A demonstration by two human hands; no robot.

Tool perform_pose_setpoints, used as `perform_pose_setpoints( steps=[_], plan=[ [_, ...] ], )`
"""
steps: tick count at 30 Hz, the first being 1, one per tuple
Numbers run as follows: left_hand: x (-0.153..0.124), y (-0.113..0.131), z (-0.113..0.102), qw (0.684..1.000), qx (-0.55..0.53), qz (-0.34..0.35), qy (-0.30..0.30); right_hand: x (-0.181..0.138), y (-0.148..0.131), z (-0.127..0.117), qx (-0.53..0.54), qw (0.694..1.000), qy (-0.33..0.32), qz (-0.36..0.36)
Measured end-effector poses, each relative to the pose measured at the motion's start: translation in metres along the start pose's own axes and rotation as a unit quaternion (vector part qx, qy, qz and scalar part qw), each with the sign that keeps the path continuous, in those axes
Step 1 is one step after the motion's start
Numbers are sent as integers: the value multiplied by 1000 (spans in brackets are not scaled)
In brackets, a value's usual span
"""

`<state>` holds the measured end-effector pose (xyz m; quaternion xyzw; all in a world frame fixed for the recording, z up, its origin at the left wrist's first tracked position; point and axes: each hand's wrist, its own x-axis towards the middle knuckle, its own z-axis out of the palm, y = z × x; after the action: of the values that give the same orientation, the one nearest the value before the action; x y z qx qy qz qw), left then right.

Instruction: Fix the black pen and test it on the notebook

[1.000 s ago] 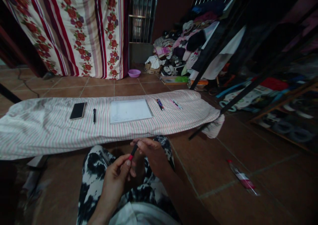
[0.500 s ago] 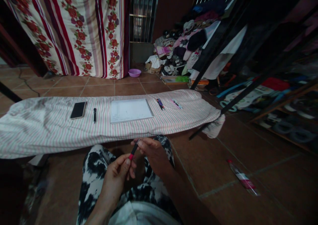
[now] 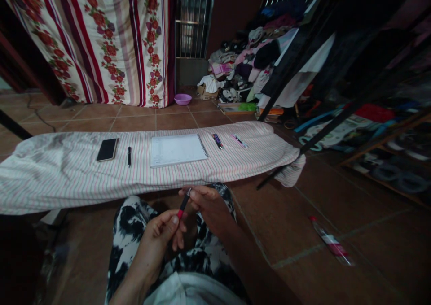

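Observation:
Above my lap, a red and black pen (image 3: 183,204) slants up to the right between my hands. My left hand (image 3: 164,232) pinches its red lower part between thumb and fingers. At the silvery upper end, the thumb and fingers of my right hand (image 3: 208,205) close around the tip, which they partly cover. Beyond them, on the striped cloth (image 3: 87,179), lies a spiral notebook (image 3: 178,150) with a pale page showing. To its left are a black pen (image 3: 129,157) and a smartphone (image 3: 107,149). Several dark pens (image 3: 217,141) and some pink and white pens (image 3: 239,140) lie to its right.
A plastic bottle with a red label (image 3: 332,242) lies on the tiled floor at right. Black poles (image 3: 305,150) slant near the cloth's right end. Further back are a purple basin (image 3: 182,99), a heap of clothes (image 3: 249,63) and a floral curtain (image 3: 111,45).
Both hands stay near the same spot, with the pen shifted very slightly right. A bit more of its silvery end shows. Things on the cloth have not moved.

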<state>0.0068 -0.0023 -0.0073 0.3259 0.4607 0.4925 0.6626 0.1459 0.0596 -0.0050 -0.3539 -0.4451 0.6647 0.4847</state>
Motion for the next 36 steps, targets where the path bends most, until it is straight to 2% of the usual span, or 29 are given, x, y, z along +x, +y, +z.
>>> perform_pose_setpoints(
  steps=[7,13,20,25,31,36],
  plan=[
    [0,3,2,999,-26,-18,-21,-2,-4,2,21,1000,-7,2],
    [-1,0,-2,998,-46,0,-47,-11,-12,10,-26,998,-36,-53],
    [-2,-2,-8,997,-22,14,-68,-14,-22,14,-56,993,-70,-78],
    [-2,-2,-6,999,-2,25,-36,-13,-18,12,-81,990,-56,-103],
    [-4,-2,-2,994,68,73,49,-11,-11,14,-95,990,6,-106],
    [-6,-1,-1,990,98,82,55,-10,-11,15,-83,994,7,-74]
  ],
)
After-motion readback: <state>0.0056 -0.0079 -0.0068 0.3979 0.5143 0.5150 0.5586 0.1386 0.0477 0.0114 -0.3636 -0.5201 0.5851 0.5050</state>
